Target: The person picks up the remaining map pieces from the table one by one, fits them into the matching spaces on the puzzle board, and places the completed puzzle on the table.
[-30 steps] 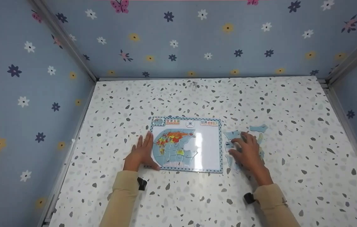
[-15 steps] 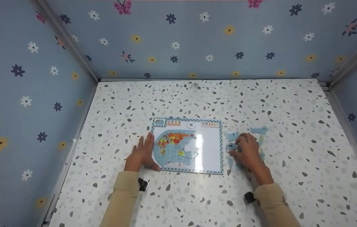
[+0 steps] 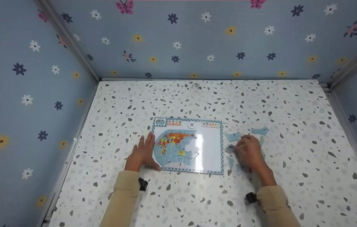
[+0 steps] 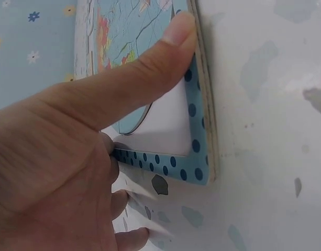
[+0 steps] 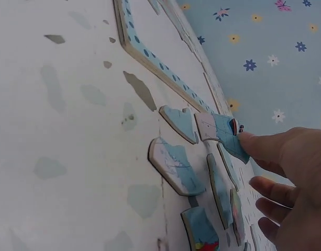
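A world-map jigsaw board (image 3: 210, 151) with a blue dotted border lies on the table, its left part filled with map pieces. My left hand (image 3: 142, 154) rests at the board's lower left corner. In the left wrist view its thumb (image 4: 150, 70) lies over the border, and the other fingers extend along the outer edge. Just right of the board, my right hand (image 3: 251, 153) pinches a blue puzzle piece (image 5: 223, 130) with a small dark and red picture. That piece looks tilted up from the table in the right wrist view.
Loose pieces lie around the right hand: one above it (image 3: 233, 136), a long one farther up (image 3: 260, 130), and several below and behind it. A patterned wall (image 3: 178, 37) stands behind the speckled table (image 3: 194, 101), with walls on both sides.
My right hand's fingers have closed together on the blue piece, which has turned and tilted slightly. The left hand has stayed on the board's corner.
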`<act>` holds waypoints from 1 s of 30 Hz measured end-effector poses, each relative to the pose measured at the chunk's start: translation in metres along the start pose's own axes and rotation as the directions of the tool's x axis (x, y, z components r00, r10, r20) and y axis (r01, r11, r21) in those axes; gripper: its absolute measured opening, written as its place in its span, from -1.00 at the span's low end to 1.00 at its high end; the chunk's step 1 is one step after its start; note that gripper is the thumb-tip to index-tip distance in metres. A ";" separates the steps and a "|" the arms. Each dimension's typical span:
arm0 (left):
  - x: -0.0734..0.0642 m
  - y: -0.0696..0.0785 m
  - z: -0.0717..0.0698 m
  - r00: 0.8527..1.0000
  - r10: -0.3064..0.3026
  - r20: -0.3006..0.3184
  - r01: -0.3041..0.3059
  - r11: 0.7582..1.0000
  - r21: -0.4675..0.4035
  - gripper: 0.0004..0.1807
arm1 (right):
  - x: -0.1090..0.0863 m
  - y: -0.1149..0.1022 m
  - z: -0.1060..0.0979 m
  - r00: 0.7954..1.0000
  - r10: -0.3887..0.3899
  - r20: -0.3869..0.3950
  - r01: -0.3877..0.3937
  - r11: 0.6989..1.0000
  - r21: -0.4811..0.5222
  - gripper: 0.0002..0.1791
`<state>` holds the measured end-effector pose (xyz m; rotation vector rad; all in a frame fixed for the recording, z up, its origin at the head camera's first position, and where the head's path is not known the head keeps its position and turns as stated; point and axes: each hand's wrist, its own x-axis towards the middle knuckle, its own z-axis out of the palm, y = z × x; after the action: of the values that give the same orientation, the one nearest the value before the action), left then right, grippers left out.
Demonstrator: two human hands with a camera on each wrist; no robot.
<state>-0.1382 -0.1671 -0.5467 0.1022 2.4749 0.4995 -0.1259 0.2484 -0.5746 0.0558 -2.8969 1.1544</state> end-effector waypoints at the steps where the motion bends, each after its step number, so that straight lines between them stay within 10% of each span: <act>1: 0.000 0.000 0.000 1.000 0.004 -0.001 -0.004 1.000 0.002 0.56 | 0.000 0.000 0.000 1.000 0.004 0.003 -0.004 1.000 0.012 -0.86; 30: -0.002 0.000 -0.001 1.000 0.003 -0.007 -0.003 1.000 0.009 0.55 | 0.002 -0.022 0.004 0.995 0.027 0.091 -0.037 0.993 0.112 -0.83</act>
<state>-0.1372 -0.1675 -0.5454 0.1073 2.4846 0.4911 -0.1273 0.2293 -0.5624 0.0653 -2.9157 1.3558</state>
